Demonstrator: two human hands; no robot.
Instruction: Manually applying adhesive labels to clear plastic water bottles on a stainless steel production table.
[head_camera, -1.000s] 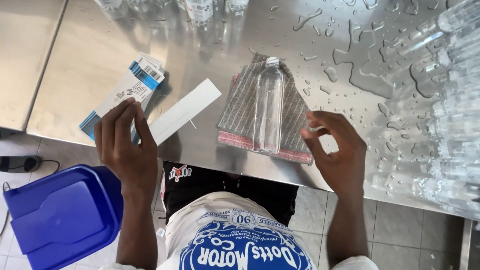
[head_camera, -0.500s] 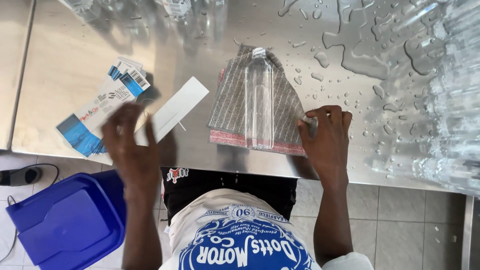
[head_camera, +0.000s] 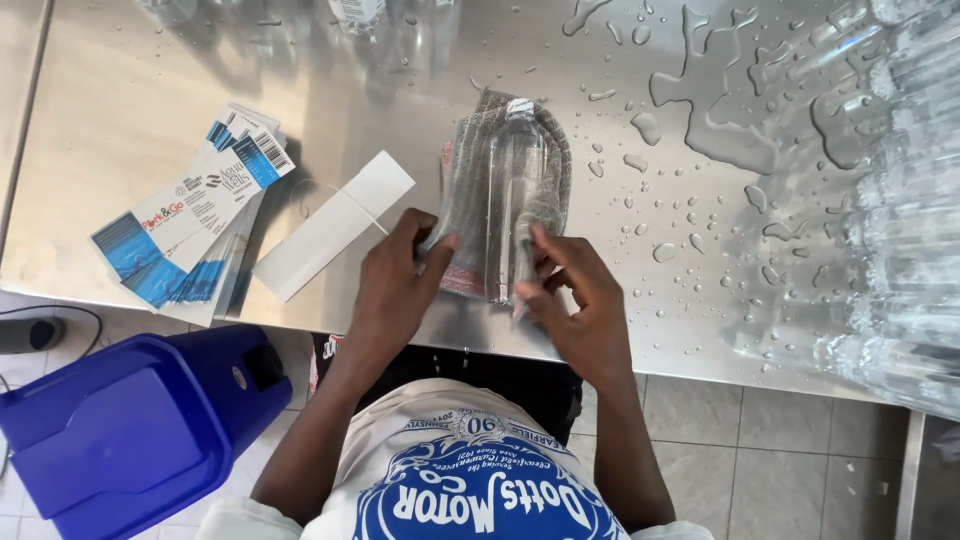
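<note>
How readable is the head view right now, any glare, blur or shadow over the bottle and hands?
Head view: the clear bottle and both hands are fairly sharp; the right hand is slightly soft at the fingertips. The wet steel table shines with pale glare, brightest at the right edge. The left hand casts a soft shadow.

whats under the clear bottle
A grey striped cloth lies under the bottle, both hands folding it up around the sides. The cloth's middle and the table beneath are covered.
</note>
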